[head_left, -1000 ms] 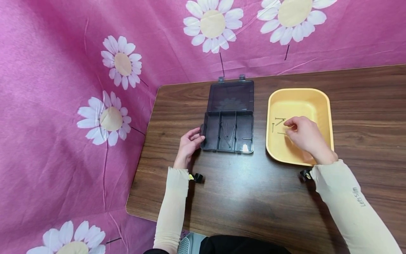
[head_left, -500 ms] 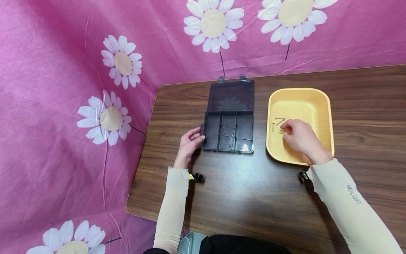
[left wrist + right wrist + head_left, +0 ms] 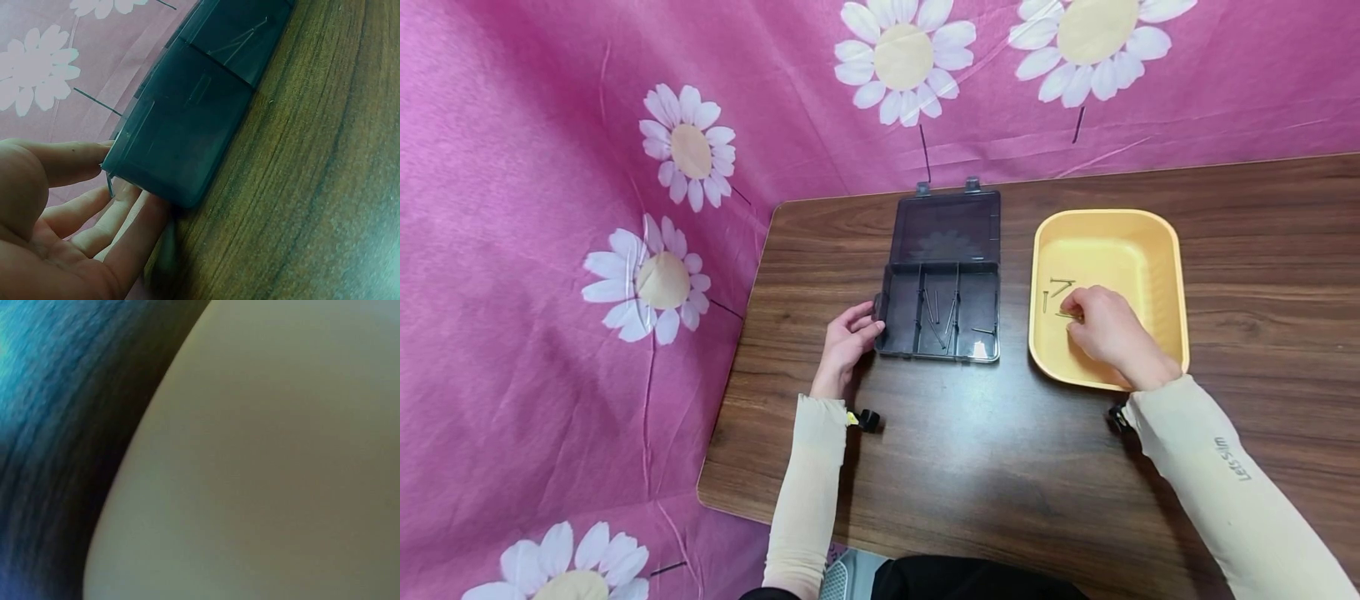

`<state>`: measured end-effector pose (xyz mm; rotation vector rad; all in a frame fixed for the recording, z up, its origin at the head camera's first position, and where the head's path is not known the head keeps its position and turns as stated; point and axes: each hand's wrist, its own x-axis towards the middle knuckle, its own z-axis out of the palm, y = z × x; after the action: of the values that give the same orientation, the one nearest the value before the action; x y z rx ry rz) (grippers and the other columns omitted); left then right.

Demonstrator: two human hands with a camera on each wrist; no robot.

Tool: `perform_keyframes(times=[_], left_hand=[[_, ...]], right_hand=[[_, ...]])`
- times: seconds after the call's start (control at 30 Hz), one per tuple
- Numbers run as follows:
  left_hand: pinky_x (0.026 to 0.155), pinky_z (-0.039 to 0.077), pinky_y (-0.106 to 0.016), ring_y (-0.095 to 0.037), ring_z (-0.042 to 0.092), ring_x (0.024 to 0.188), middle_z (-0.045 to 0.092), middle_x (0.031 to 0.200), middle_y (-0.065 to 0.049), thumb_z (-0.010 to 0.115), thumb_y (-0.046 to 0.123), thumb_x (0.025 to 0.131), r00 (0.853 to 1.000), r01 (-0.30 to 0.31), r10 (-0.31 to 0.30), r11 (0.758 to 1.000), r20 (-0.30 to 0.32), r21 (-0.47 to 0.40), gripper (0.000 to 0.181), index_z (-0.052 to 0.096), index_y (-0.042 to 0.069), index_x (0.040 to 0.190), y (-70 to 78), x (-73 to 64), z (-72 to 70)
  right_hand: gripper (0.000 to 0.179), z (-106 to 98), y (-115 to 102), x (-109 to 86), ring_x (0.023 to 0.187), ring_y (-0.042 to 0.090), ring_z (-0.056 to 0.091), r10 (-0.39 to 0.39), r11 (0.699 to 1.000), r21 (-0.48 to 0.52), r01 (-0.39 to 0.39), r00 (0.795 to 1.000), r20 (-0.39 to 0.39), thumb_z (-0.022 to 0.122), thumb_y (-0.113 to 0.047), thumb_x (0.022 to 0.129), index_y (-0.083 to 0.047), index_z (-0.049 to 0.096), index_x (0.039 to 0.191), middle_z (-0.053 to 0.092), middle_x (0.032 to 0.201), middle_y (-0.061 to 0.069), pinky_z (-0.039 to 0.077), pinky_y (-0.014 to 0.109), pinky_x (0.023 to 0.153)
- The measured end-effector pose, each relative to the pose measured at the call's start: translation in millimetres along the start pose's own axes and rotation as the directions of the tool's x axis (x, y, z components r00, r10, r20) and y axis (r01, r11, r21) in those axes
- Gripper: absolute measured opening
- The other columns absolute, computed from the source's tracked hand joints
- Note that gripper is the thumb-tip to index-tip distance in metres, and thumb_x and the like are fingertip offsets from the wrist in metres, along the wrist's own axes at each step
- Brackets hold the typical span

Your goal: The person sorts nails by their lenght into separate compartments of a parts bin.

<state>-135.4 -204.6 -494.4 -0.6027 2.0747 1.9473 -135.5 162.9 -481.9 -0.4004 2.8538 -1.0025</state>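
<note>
In the head view, my left hand (image 3: 848, 340) holds the left end of a dark, see-through compartment box (image 3: 901, 337), its thumb on the near side. The left wrist view shows thumb and fingers about the end of the box (image 3: 169, 144). Thin nails (image 3: 936, 308) lie in the middle compartment, one more in the right one. My right hand (image 3: 1108, 329) reaches into a yellow tray (image 3: 1180, 287), thumb and forefinger closed about a nail (image 3: 1063, 315) that mostly hides behind them. Several loose nails (image 3: 1046, 302) lie just left of these fingertips.
The box's lid (image 3: 946, 225) lies folded back toward the pink flowered cloth (image 3: 790, 108) behind the wooden table (image 3: 970, 467). Yellow tray and box stand apart, with a strip of wood between. Only a blurred pale surface (image 3: 250, 456) and dark wood grain fill the right wrist view.
My right hand has shifted slightly left and down in the tray, and its fingertips have drawn together on the nail. The left hand and the box have stayed put.
</note>
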Motion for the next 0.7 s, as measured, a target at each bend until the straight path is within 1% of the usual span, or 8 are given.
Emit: perform_keyframes(times=[0.2, 0.37, 0.6, 0.7], left_hand=[[0.064, 0.049, -0.025, -0.007, 0.061, 0.075, 0.063, 0.109, -0.013, 0.067, 0.004, 0.077, 1.0, 0.0, 0.0, 1.0, -0.005, 0.006, 0.042, 0.058, 0.015, 0.116, -0.6, 0.0, 0.1], [0.063, 0.049, -0.025, -0.006, 0.061, 0.074, 0.063, 0.109, -0.013, 0.067, 0.003, 0.077, 1.0, -0.004, 0.004, 1.0, -0.005, 0.002, 0.042, 0.058, 0.014, 0.117, -1.0, 0.1, -0.2], [0.063, 0.049, -0.025, -0.006, 0.061, 0.074, 0.063, 0.109, -0.012, 0.067, 0.004, 0.077, 1.0, -0.001, 0.001, 1.0, -0.005, 0.004, 0.042, 0.057, 0.015, 0.117, -0.5, -0.1, -0.3], [0.063, 0.049, -0.025, -0.007, 0.061, 0.074, 0.063, 0.108, -0.012, 0.067, 0.004, 0.077, 1.0, -0.001, 0.001, 1.0, -0.004, 0.007, 0.042, 0.057, 0.015, 0.117, -0.3, -0.2, -0.4]], right_hand=[[0.018, 3.5, 0.4, -1.6, 0.073, 0.03, 0.051, 0.012, 0.999, -0.043, -0.011, 1.0, 0.014, 0.053, 0.002, 0.068, 0.003, 0.059, 0.084, 0.056, 0.078, 0.017, 0.038, 0.043, 0.068], [0.015, 3.1, -0.9, -2.5, 0.07, 0.028, 0.052, 0.031, 0.997, -0.07, -0.029, 0.999, 0.031, 0.051, 0.001, 0.069, 0.0, 0.059, 0.081, 0.058, 0.074, 0.012, 0.039, 0.042, 0.066], [0.016, -0.2, -3.7, -3.9, 0.072, 0.029, 0.052, 0.069, 0.995, -0.073, -0.063, 0.994, 0.081, 0.048, -0.001, 0.071, -0.001, 0.06, 0.083, 0.06, 0.076, 0.012, 0.04, 0.041, 0.065], [0.017, -0.6, -4.6, -4.4, 0.072, 0.029, 0.052, 0.072, 0.994, -0.087, -0.063, 0.992, 0.104, 0.047, 0.0, 0.072, -0.001, 0.06, 0.082, 0.059, 0.077, 0.013, 0.041, 0.041, 0.065]])
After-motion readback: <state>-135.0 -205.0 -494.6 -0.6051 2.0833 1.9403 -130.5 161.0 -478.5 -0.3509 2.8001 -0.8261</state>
